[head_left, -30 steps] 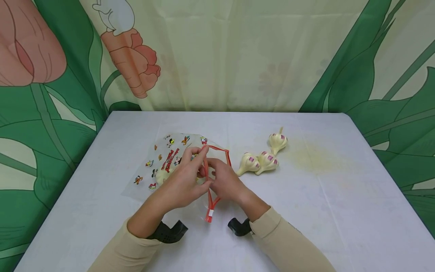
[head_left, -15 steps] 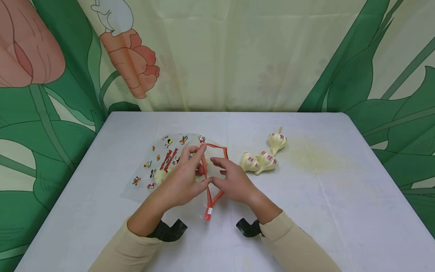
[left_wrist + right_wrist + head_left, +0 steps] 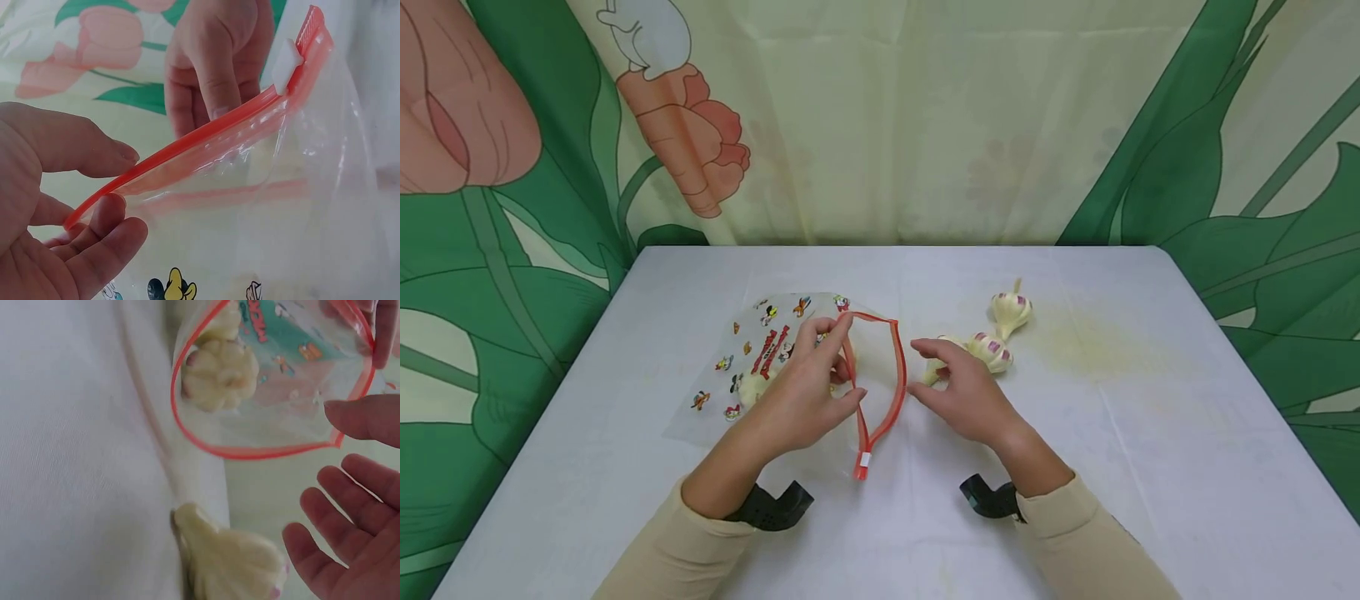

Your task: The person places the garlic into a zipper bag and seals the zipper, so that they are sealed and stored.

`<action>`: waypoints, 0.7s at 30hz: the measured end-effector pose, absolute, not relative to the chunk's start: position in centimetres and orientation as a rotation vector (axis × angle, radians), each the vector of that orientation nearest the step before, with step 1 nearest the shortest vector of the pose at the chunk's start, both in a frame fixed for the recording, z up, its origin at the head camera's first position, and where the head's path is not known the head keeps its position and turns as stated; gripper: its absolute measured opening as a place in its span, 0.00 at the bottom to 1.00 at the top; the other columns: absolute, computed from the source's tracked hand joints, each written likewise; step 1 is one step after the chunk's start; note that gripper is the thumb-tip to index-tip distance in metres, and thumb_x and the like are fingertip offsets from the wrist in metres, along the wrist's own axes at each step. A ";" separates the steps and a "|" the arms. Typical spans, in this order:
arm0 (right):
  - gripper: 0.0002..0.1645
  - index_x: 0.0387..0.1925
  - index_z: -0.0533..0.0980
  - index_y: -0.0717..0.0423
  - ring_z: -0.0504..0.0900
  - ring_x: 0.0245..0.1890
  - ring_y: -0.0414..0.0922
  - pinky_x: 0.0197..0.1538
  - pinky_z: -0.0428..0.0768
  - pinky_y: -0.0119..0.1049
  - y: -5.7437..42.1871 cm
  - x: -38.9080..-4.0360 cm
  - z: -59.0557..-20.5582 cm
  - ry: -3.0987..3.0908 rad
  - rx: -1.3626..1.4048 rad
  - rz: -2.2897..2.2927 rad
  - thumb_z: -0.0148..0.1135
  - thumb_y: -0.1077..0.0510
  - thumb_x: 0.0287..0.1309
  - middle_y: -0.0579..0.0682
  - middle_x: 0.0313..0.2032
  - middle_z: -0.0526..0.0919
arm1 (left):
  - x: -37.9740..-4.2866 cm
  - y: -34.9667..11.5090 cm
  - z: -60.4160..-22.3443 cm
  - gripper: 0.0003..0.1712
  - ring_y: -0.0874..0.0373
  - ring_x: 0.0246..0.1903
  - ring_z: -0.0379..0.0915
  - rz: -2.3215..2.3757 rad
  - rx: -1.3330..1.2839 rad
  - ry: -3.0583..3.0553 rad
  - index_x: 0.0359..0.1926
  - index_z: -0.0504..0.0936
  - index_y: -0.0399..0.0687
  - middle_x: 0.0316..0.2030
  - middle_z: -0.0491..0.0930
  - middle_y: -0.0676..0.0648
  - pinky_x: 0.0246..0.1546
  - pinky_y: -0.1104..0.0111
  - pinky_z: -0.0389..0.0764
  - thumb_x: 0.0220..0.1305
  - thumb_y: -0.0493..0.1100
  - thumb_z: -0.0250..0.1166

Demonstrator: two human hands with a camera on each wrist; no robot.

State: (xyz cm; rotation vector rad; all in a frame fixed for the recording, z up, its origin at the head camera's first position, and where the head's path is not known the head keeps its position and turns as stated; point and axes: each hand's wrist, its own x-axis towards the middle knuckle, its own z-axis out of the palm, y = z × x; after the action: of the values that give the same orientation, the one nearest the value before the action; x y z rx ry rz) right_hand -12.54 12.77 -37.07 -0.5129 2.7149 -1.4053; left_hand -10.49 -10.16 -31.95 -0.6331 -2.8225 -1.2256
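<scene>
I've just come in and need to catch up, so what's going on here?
A person's left hand pinches a clear printed bag by its red rim; the mouth stands open, with at least two garlic bulbs inside. The right hand is apart from the bag, holding nothing, its fingers near three more bulbs lying on the white-covered table. In the head view, that hand partly hides one of them.

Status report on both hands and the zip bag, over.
Left hand pinching the red rim of the zip bag. Right hand empty, near three loose garlic bulbs. Bag gaping, garlic inside. Nothing seen blocking entry.
</scene>
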 end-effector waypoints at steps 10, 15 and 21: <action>0.31 0.62 0.74 0.65 0.74 0.60 0.55 0.64 0.70 0.53 14.8 -13.0 -37.6 2.875 -0.441 -1.353 0.69 0.65 0.57 0.59 0.58 0.78 | -10.6 -10.2 -32.0 0.52 0.54 0.39 0.77 -1.263 -0.610 -2.827 0.77 0.52 0.36 0.62 0.57 0.38 0.42 0.65 0.81 0.57 0.29 0.72; 0.30 0.61 0.74 0.67 0.74 0.61 0.57 0.64 0.70 0.55 15.2 -13.1 -37.7 2.933 -0.447 -1.275 0.69 0.65 0.57 0.61 0.60 0.77 | -10.5 -10.3 -31.9 0.52 0.53 0.39 0.77 -1.264 -0.603 -2.827 0.77 0.53 0.36 0.62 0.58 0.38 0.42 0.64 0.82 0.56 0.29 0.72; 0.30 0.62 0.73 0.67 0.74 0.62 0.58 0.64 0.70 0.56 15.4 -12.9 -37.8 2.923 -0.402 -1.205 0.68 0.65 0.58 0.63 0.61 0.76 | -10.4 -10.3 -31.9 0.52 0.53 0.40 0.76 -1.281 -0.590 -2.819 0.77 0.53 0.36 0.62 0.58 0.38 0.42 0.63 0.82 0.56 0.28 0.72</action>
State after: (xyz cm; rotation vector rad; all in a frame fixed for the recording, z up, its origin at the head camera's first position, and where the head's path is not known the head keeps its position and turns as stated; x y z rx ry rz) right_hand -12.89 15.44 -37.80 -0.4018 2.9232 -1.2052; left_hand -10.39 -10.32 -31.88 -0.5905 -2.8185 -1.2810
